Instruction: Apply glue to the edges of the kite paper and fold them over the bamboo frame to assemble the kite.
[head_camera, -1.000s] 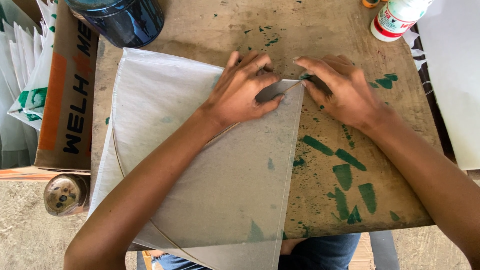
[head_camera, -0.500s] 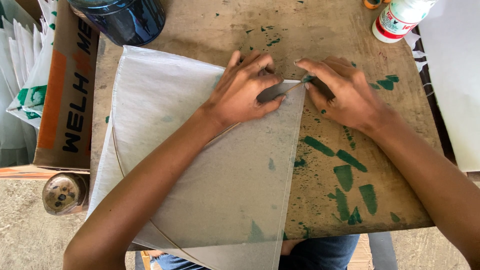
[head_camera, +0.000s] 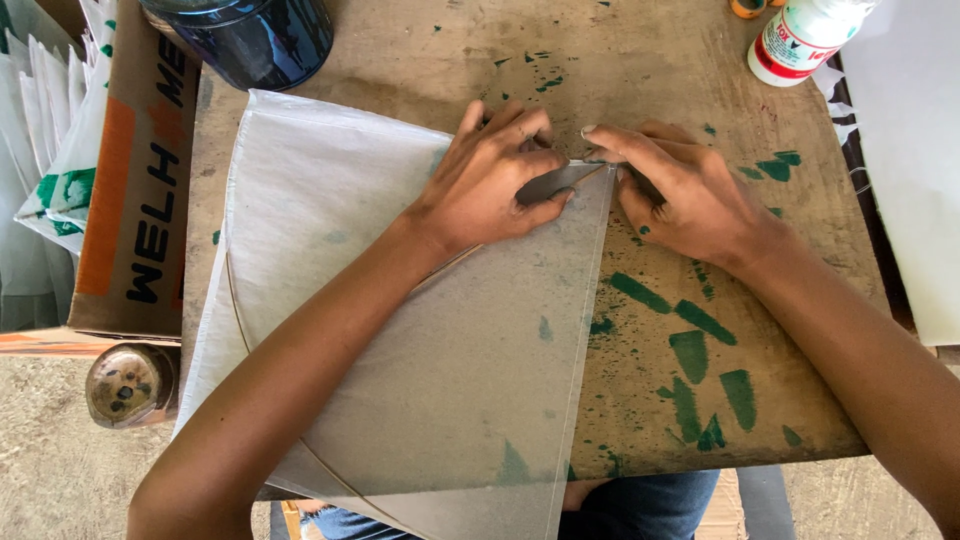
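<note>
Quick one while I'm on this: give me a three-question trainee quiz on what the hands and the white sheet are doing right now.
1. True or false: the left hand rests flat on the thin white sheet.
2. Which hand holds the small dark tool at the sheet's top right corner?
A. left hand
B. right hand
C. neither
3. Fill in: the stained wooden board beside the sheet carries dried ____ paint marks.

Key
1. True; its fingers press near the top edge.
2. B, though most of the tool is hidden under the fingers.
3. Green.
</note>
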